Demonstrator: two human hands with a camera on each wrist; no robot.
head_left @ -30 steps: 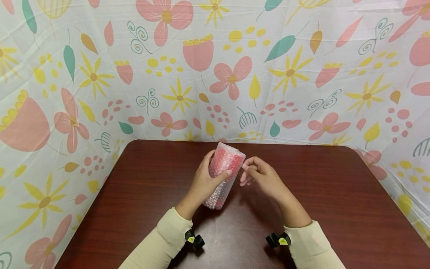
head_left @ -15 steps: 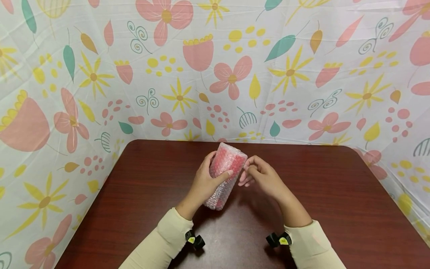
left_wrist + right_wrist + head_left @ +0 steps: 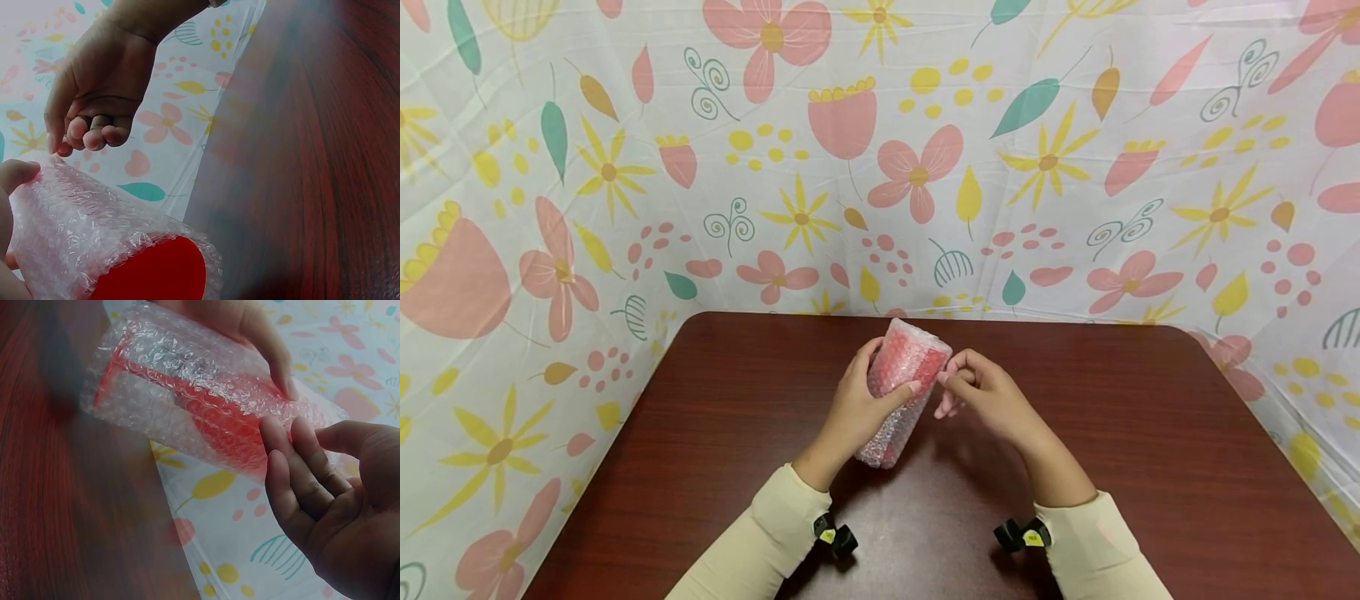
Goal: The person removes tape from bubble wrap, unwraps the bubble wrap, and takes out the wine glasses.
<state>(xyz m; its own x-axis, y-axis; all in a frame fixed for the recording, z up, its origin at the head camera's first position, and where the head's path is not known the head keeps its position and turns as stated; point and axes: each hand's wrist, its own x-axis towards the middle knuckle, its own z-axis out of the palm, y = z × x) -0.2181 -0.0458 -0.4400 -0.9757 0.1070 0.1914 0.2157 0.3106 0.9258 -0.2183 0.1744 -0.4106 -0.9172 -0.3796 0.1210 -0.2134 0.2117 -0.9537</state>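
Note:
A red and whitish object wrapped in clear bubble wrap, the bubble-wrapped package, is held tilted above the table. My left hand grips it from the left, thumb across its front; the other fingers are mostly hidden behind. One end shows a flat red face in the left wrist view. At the upper right edge, my right hand pinches the bubble wrap between thumb and forefinger, its other fingers loosely curled. The exact pinch spot is partly hidden by the fingers.
The dark red-brown wooden table extends beneath both hands. Behind it and to the sides hangs a white cloth printed with flowers and leaves. Black wrist cameras sit at both sleeve cuffs.
The package has shifted very slightly right. My right thumb has moved to the wrap's edge, closing against the forefinger. The left hand keeps its grip.

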